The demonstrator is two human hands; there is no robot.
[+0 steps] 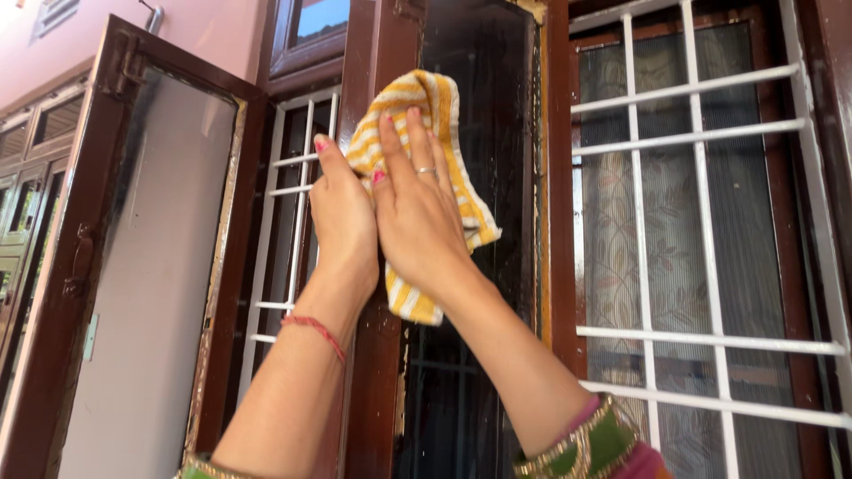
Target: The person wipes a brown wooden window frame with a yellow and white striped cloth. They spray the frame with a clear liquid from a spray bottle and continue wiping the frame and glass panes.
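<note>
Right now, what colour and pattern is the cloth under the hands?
Yellow and white stripes. The cloth shows best in the head view, pressed flat under the right hand.

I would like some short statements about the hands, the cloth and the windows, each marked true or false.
1. The right hand presses a yellow and white striped cloth against the dark window pane. True.
2. The left hand holds a spray bottle. False: it holds no bottle; it lies beside the right hand at the cloth.
3. The window on the right has white bars. True.
4. The window shutter on the left is shut. False: it stands swung open.
</note>
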